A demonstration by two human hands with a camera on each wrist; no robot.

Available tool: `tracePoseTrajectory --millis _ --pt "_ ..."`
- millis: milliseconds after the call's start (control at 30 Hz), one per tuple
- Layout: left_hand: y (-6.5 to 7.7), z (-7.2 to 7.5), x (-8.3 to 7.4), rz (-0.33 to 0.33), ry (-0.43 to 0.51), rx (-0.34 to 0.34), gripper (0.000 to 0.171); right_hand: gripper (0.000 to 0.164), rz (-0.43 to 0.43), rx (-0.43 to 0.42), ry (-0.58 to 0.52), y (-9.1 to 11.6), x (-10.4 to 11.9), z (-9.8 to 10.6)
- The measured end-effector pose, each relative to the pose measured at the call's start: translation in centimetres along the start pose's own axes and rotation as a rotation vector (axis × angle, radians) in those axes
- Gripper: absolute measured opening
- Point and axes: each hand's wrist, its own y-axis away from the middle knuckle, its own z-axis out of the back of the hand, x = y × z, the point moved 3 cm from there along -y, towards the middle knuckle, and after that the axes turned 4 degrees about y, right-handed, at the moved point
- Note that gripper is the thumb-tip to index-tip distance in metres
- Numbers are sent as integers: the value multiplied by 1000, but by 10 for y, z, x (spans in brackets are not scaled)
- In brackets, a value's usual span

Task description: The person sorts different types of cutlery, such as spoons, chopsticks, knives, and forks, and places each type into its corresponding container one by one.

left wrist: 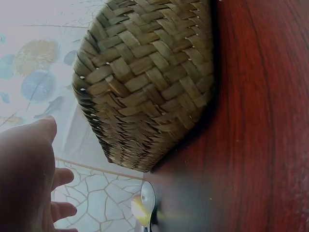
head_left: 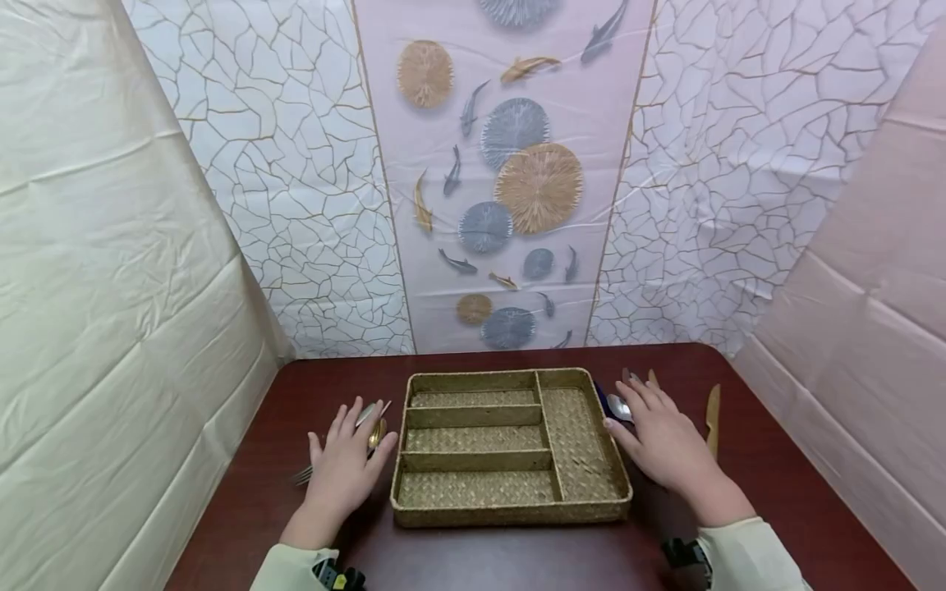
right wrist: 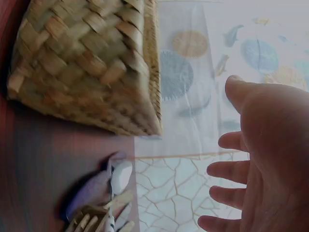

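A woven tray (head_left: 510, 515) with several compartments lies on the dark red table between the two hands. My left hand (head_left: 342, 469), fingers spread, hovers left of it over cutlery: a gold spoon (head_left: 378, 432), a silver spoon (left wrist: 148, 195) and a fork (head_left: 304, 475), partly covered. My right hand (head_left: 663, 437), fingers extended, is over more cutlery right of the tray. Around it show a silver spoon (head_left: 619, 407), a wooden knife (head_left: 713, 417), a wooden fork (right wrist: 88, 220) and a dark blue item (right wrist: 89, 193) of unclear kind. Neither hand holds anything.
The tabletop (head_left: 244, 517) reaches back to a patterned cloth (head_left: 488, 189) hanging behind it. Plain pale cloths hang at the left (head_left: 111, 328) and right (head_left: 865, 304). Both wrists wear dark bands beside pale sleeves.
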Motion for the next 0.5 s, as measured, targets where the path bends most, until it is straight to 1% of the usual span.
tracePoseTrajectory --millis 67,100,167,200,267,333,400,467,500 --pt "0 2 -2 -18 29 -45 69 73 -9 0 -13 1 -5 4" --pt "0 3 -3 -24 58 -67 64 71 -16 0 -18 1 -8 5" --pt "3 5 -5 -7 143 -110 50 68 -34 11 -28 1 -14 7" --pt "4 5 -6 13 203 -119 42 65 -42 13 -30 2 -17 9" --pt "7 3 -9 71 358 -98 32 56 -64 6 -37 3 -24 10" --pt "10 -3 -12 134 524 -61 28 45 -81 0 -45 3 -30 10" --pt "11 -9 -15 177 658 -26 27 32 -97 3 -55 2 -35 6" --pt "14 -16 -16 203 740 -8 24 22 -116 44 -65 1 -37 -3" --pt "16 -19 -17 204 753 -10 23 18 -125 70 -66 0 -37 -9"
